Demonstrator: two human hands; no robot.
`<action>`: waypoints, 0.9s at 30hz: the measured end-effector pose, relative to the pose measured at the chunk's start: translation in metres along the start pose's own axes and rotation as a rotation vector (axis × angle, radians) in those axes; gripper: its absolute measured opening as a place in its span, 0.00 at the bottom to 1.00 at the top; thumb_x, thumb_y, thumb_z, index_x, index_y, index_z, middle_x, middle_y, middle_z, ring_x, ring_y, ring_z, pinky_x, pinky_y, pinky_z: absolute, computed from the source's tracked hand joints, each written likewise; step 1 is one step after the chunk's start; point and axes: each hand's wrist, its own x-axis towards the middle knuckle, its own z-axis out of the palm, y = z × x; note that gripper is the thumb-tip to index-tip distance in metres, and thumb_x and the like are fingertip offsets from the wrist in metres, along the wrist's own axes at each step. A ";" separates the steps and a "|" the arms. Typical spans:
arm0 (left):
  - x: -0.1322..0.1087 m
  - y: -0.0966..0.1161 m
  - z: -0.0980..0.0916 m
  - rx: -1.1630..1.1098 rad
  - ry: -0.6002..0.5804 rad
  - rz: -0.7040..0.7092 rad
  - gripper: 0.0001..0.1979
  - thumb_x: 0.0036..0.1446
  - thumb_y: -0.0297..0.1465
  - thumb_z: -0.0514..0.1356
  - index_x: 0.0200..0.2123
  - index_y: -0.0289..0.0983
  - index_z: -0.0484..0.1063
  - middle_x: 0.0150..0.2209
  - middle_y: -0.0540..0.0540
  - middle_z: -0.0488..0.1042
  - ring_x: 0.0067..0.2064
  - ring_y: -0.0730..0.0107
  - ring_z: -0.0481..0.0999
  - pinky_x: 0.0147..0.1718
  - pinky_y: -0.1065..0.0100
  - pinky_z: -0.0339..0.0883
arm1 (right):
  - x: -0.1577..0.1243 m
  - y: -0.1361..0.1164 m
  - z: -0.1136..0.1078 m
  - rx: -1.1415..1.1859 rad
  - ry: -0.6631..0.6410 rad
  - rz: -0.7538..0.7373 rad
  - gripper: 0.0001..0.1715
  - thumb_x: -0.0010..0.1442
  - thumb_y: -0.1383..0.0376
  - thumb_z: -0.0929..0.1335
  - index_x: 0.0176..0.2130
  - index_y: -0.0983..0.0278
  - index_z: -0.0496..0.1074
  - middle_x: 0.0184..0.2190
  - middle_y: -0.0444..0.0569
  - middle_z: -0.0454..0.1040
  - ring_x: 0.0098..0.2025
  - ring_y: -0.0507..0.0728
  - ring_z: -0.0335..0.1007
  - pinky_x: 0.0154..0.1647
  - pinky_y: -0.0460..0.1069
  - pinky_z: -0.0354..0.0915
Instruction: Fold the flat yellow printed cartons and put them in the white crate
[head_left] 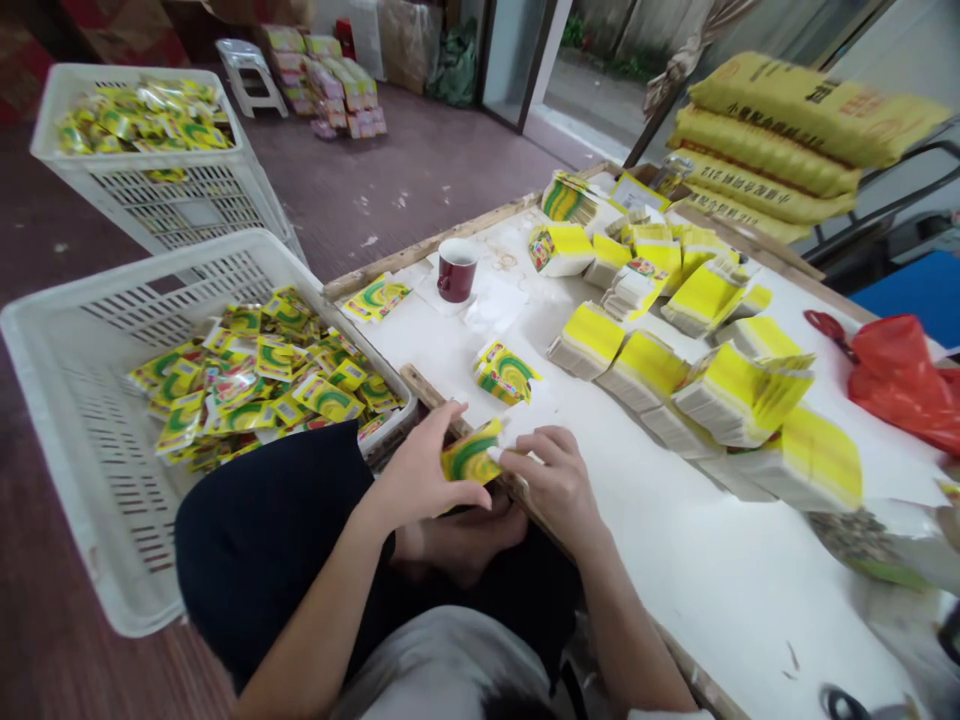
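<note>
A yellow and green printed packet (474, 455) is between my two hands, above the table's wooden edge. My left hand (416, 465) curves around its left side, thumb below and fingers above. With bent fingers, my right hand (551, 480) pinches the packet's right end. Something small and white shows at a right fingertip; I cannot make out what it is. Just beyond my hands, a small stack of similar packets (504, 373) lies on the white tabletop (600, 465). A large white basket (67, 400) of filled packets (255, 375) stands by my left knee.
Rows of bundled yellow packets (652, 365) cover the table's far right. A maroon mug (456, 275) stands near the left edge, beside flat packets (377, 297). Red plastic bag (907, 375), scissors (829, 328) and stacked yellow sacks (795, 125) are right. Another filled basket (135, 165) stands behind.
</note>
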 end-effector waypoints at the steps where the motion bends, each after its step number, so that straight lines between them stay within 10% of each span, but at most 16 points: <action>1: -0.001 0.002 0.002 0.079 -0.059 -0.029 0.52 0.32 0.49 0.77 0.61 0.39 0.66 0.58 0.34 0.74 0.57 0.39 0.74 0.58 0.45 0.67 | -0.001 -0.002 0.002 0.013 -0.011 -0.030 0.16 0.64 0.71 0.68 0.42 0.49 0.79 0.35 0.46 0.77 0.41 0.59 0.68 0.49 0.57 0.67; 7: -0.001 0.000 0.021 0.300 -0.056 -0.007 0.35 0.49 0.36 0.68 0.60 0.38 0.62 0.50 0.38 0.78 0.50 0.48 0.79 0.50 0.52 0.73 | -0.011 -0.008 0.022 0.286 0.313 0.422 0.36 0.63 0.59 0.69 0.66 0.55 0.58 0.61 0.58 0.64 0.64 0.67 0.60 0.63 0.65 0.60; 16: -0.002 -0.014 0.029 0.710 0.210 0.370 0.25 0.52 0.28 0.63 0.54 0.39 0.66 0.45 0.40 0.76 0.43 0.53 0.77 0.42 0.56 0.71 | -0.003 -0.008 0.027 0.659 -0.024 0.962 0.25 0.60 0.45 0.68 0.31 0.64 0.75 0.26 0.48 0.76 0.29 0.57 0.69 0.30 0.50 0.64; 27: -0.004 -0.024 0.035 0.477 0.361 0.372 0.31 0.52 0.35 0.65 0.58 0.41 0.60 0.45 0.41 0.74 0.45 0.54 0.78 0.43 0.58 0.73 | 0.004 -0.014 0.044 1.371 -0.027 1.058 0.20 0.53 0.47 0.71 0.28 0.59 0.66 0.21 0.43 0.68 0.22 0.54 0.62 0.26 0.51 0.68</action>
